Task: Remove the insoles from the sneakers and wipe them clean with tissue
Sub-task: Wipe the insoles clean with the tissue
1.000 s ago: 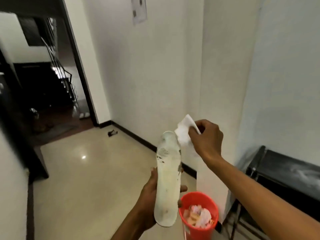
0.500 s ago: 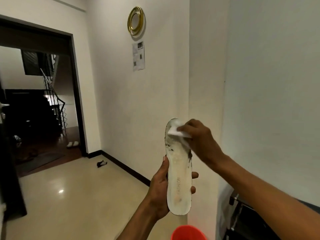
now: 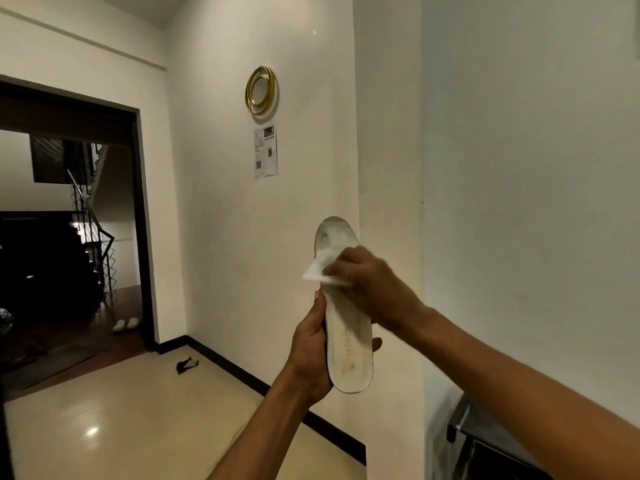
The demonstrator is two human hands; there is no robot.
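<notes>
White-walled hallway, glossy tile floor (image 3: 131,420), dark doorway (image 3: 69,220) at left with stairs behind. Gold ring ornament (image 3: 261,90) on wall above a taped paper notice (image 3: 266,151). Left hand (image 3: 313,355) wrapped around heel half of white insole (image 3: 346,327), held upright at chest height, toe up. Right hand (image 3: 367,278) pinches folded tissue (image 3: 320,270), pressed on insole's upper half.

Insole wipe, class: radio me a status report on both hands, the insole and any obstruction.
Left hand gripping insole upright at heel end. Right hand pressing tissue on its upper half. Toe end looks smudged. Nothing in the way.
</notes>
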